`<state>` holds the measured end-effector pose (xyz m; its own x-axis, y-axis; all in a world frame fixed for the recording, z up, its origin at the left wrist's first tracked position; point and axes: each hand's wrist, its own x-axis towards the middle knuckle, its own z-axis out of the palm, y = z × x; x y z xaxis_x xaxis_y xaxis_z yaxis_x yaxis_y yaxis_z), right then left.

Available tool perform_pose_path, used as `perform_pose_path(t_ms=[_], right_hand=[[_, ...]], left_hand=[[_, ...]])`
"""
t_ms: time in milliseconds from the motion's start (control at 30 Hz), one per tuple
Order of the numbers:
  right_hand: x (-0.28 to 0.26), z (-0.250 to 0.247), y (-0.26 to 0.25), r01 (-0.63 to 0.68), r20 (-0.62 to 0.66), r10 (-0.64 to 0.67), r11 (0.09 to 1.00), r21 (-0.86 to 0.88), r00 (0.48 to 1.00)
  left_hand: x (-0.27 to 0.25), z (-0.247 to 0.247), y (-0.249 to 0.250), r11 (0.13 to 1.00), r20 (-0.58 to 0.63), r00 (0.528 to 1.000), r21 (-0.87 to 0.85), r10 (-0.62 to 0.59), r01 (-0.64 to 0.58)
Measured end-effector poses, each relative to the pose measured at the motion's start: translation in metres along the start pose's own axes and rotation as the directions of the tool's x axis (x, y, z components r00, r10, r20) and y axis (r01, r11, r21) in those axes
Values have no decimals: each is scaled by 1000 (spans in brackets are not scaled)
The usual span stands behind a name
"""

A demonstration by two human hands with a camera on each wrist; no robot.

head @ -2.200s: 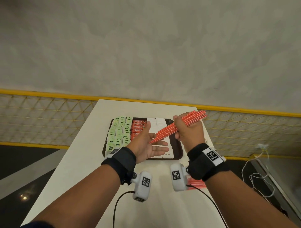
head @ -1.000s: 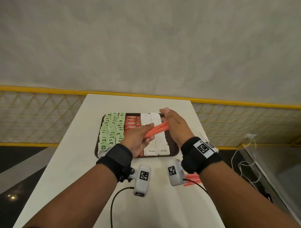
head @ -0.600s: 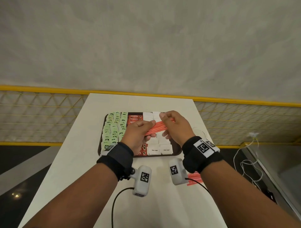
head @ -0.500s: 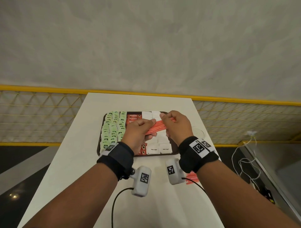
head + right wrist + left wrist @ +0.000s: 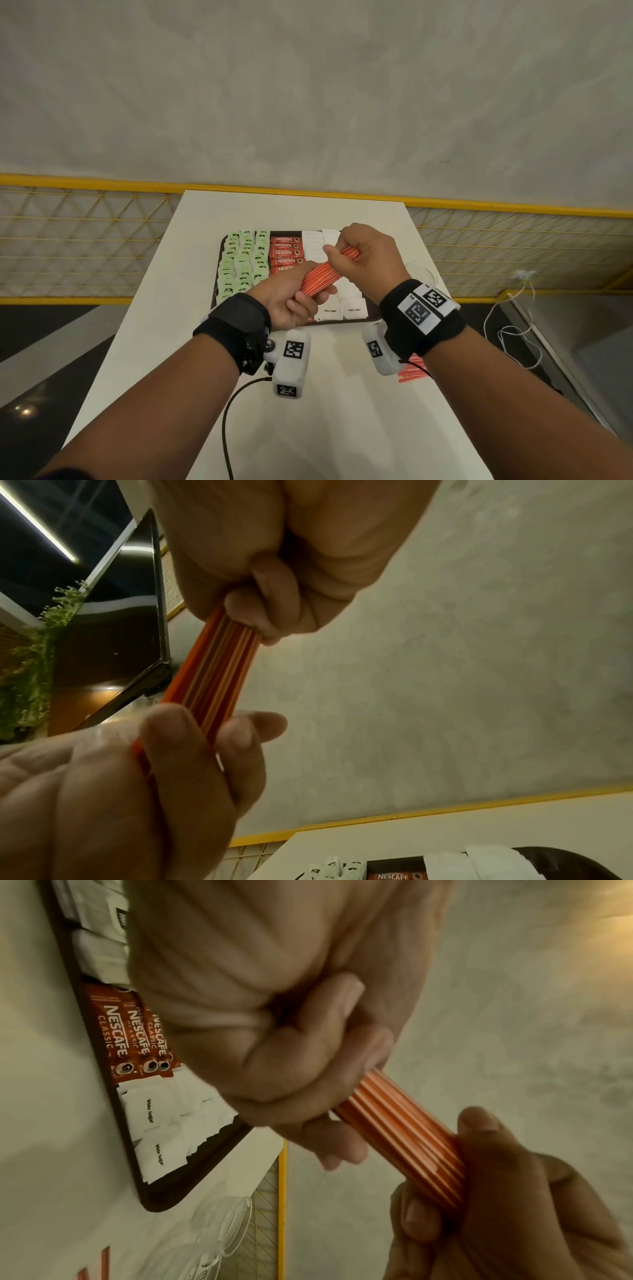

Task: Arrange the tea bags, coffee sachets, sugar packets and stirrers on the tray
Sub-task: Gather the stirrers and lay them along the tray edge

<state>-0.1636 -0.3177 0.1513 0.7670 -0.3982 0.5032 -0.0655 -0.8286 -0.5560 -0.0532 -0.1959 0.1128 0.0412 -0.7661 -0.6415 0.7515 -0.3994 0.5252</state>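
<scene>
A bundle of orange stirrers hangs above the dark brown tray. My left hand grips its near end and my right hand grips its far end. On the tray lie green tea bags at the left, red coffee sachets in the middle and white sugar packets at the right. In the left wrist view the sachets and sugar packets show under my left hand.
More orange stirrers lie on the white table near my right wrist. A clear plastic lid sits right of the tray. A yellow mesh railing runs behind the table. A white cable hangs at the right.
Both hands came together on the stirrer bundle above the tray. The bundle, first held high by the right hand alone, now sits lower, gripped at both ends.
</scene>
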Motion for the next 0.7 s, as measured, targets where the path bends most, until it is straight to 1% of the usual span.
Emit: perform_pose_path(t_ms=[67, 133, 233, 267, 300, 333, 367, 400, 433, 500, 567, 633, 667, 700], right_hand=[[-1, 1, -1, -18, 11, 18, 1000, 22, 1000], [-2, 2, -4, -40, 33, 38, 998, 53, 999], [-1, 5, -6, -154, 99, 143, 982, 109, 985], [0, 6, -5, -209, 87, 197, 965, 156, 976], [2, 6, -5, -277, 52, 273, 929, 246, 961], [3, 4, -4, -337, 21, 354, 868, 365, 935], [3, 3, -3, -368, 9, 410, 808, 460, 912], [3, 3, -3, -385, 22, 433, 776, 499, 901], [1, 4, -3, -398, 65, 423, 772, 496, 904], [-4, 11, -3, -405, 166, 371, 803, 437, 914], [-5, 16, 2, -402, 177, 361, 814, 420, 916], [0, 14, 12, -431, 133, 422, 764, 480, 897], [2, 11, 19, -461, 124, 470, 720, 519, 874], [2, 9, 27, -501, 147, 514, 666, 552, 845]], left_hand=[[0, -4, -1, 998, -6, 999, -56, 33, -33], [2, -7, -2, 990, -45, 994, -90, 103, -107], [5, -11, -3, 973, -93, 977, -110, 193, -203], [6, -13, -3, 967, -114, 970, -115, 215, -228], [7, -14, -2, 961, -139, 962, -113, 236, -252], [8, -16, -2, 956, -162, 953, -100, 258, -276], [8, -17, -2, 951, -180, 943, -78, 281, -298], [9, -17, -2, 947, -193, 934, -52, 302, -317], [11, -16, -3, 943, -205, 925, -25, 321, -333], [15, -14, -4, 934, -231, 907, 21, 351, -356], [20, -12, -5, 928, -251, 896, 37, 367, -370], [25, -13, -4, 921, -258, 888, 28, 382, -388], [28, -14, -2, 915, -259, 882, 19, 393, -402], [31, -14, -1, 908, -259, 875, 12, 408, -419]])
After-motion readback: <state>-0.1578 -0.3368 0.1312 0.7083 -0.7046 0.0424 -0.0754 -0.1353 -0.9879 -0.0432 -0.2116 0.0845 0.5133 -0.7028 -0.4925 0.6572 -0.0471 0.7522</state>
